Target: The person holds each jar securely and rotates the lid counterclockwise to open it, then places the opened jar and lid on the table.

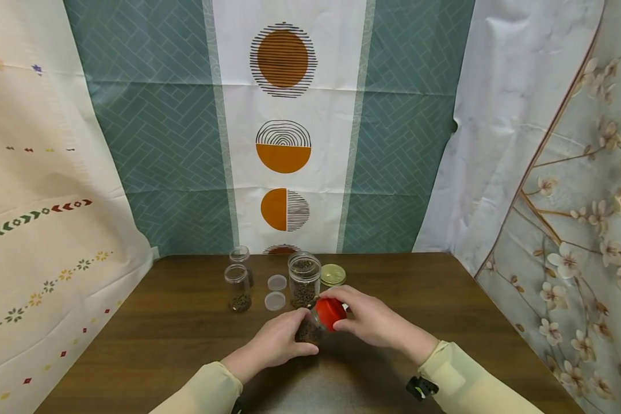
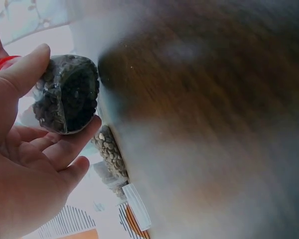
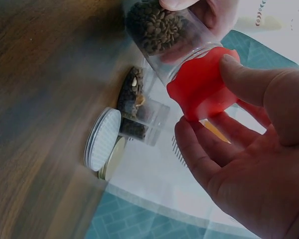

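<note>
A clear jar (image 3: 162,30) holds small dark brown bean-like pieces and is tilted above the table's front part. My left hand (image 1: 276,342) grips the body of this jar, thumb on one side and fingers on the other. On the jar's mouth sits a red lid (image 1: 330,313) with a scalloped edge. My right hand (image 1: 370,319) holds that lid between thumb and fingertips. In the left wrist view the jar's bottom (image 2: 70,94) faces the camera, and the red lid is mostly hidden behind the thumb.
Behind the hands stands a larger clear jar (image 1: 304,290) with brown pieces. Two slimmer jars, a front one (image 1: 238,296) and a back one (image 1: 240,255), are to its left. Two translucent lids (image 1: 275,301) lie between. A gold lid (image 1: 333,274) lies right of the large jar, near a white-lined lid (image 3: 103,139).
</note>
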`<state>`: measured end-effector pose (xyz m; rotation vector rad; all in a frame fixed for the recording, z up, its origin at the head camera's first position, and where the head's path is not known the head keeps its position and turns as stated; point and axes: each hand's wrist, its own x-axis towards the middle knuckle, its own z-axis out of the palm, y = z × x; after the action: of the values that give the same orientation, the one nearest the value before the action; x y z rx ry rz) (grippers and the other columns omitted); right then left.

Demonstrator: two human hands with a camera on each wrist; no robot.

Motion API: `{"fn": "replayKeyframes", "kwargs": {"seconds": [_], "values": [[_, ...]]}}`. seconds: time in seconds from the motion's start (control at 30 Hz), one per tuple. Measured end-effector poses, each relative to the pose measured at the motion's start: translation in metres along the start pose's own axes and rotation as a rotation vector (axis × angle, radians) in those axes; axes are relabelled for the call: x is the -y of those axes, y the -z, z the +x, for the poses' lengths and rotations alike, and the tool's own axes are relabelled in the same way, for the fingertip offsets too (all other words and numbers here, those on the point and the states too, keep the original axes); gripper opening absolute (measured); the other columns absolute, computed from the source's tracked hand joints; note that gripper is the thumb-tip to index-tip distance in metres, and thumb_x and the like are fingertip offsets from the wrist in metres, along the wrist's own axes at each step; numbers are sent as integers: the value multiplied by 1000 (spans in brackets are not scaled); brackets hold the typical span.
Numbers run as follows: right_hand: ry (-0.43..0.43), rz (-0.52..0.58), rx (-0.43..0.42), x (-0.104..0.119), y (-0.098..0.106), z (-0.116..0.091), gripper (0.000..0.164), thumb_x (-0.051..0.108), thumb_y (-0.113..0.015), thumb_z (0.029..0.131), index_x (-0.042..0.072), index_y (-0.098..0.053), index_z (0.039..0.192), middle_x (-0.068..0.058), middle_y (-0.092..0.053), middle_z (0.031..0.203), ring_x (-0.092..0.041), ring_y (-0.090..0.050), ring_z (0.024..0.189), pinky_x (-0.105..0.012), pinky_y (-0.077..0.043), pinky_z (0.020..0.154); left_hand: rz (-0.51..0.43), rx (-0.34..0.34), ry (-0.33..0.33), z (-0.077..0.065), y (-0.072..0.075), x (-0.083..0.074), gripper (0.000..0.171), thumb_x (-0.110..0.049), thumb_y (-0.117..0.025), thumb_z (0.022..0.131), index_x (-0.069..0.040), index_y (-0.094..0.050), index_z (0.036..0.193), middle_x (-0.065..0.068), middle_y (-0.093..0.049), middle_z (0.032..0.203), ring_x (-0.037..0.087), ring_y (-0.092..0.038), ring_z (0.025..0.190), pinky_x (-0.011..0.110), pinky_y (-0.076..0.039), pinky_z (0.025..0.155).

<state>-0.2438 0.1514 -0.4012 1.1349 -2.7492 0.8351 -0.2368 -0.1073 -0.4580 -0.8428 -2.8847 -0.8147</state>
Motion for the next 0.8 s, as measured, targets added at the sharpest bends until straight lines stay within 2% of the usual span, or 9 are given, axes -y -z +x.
{"fn": "replayKeyframes", "kwargs": {"seconds": [0.2,0.5,0.8], "values": [[11,32,-18,-3,3,0,62,10,-85,99,26,-61,154,2,-65,142,-18,-67,118,-46,-58,100,-18,-4,-3,-2,0,1,80,-37,-97,87,-9,-54,148,7,-73,130,26,-71,117,53,-58,96],[4,74,-33,-5,8,-3,62,9,-84,99,18,-60,155,-1,-65,143,-24,-68,122,-55,-58,101,-39,-13,-13,-2,1,3,77,-35,-98,87,-11,-55,146,4,-74,124,23,-71,111,50,-58,93],[-10,2,-68,-13,13,-11,61,11,-85,99,17,-61,155,-2,-64,146,-22,-68,119,-48,-58,100,-104,-17,24,-5,2,7,69,-33,-97,88,-13,-56,140,2,-72,123,24,-70,112,50,-57,94]]}}
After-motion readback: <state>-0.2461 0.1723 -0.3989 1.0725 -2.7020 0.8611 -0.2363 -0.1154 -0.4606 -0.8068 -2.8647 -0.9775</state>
